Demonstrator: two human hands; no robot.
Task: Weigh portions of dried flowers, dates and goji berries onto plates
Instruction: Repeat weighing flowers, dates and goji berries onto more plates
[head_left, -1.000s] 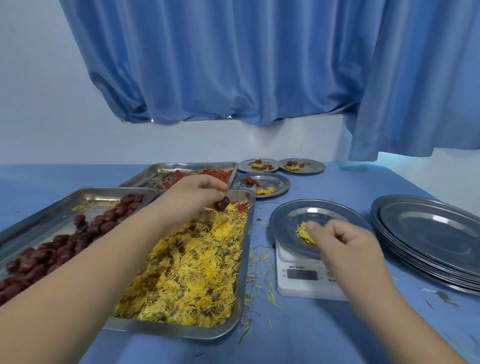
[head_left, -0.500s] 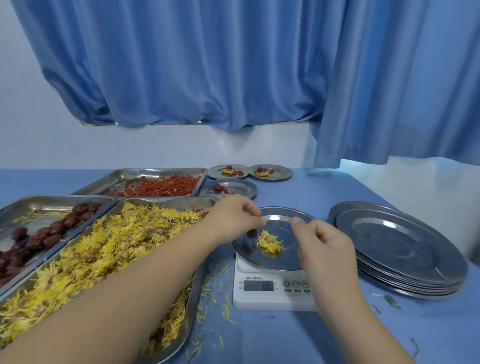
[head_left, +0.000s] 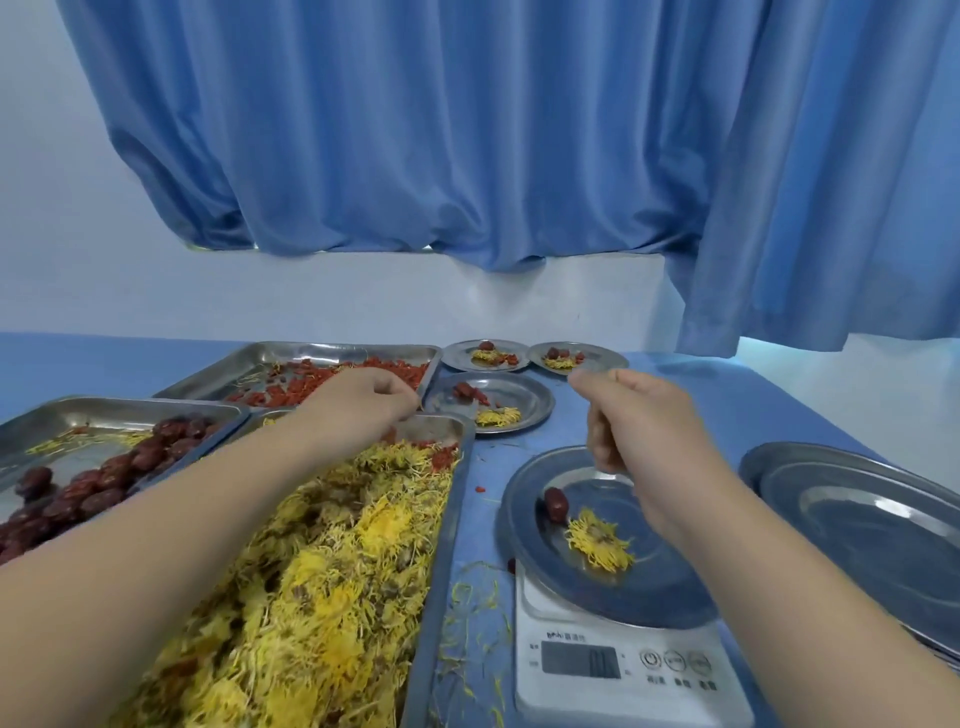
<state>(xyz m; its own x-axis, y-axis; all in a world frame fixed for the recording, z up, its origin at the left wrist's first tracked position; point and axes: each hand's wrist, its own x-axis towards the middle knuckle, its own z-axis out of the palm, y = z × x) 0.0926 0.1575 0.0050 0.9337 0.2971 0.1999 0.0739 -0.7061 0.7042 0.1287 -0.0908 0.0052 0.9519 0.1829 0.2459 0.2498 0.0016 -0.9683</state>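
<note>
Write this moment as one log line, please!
round steel plate on white scale: red date, yellow flower clump, no goji | left hand: curled at red goji berry tray | right hand: hovers over plate, loosely curled

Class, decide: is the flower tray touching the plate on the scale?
Apart. The head view shows a strip of blue table between the flower tray rim and the plate on the scale.

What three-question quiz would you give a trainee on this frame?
1. True or false: the plate on the scale already holds goji berries.
2. How many small plates at the back already hold portions?
3. The left hand is nearest: A) goji berry tray B) stack of empty plates C) scale.
Key: 1 false, only a date and dried flowers; 2 three; 3 A.
</note>
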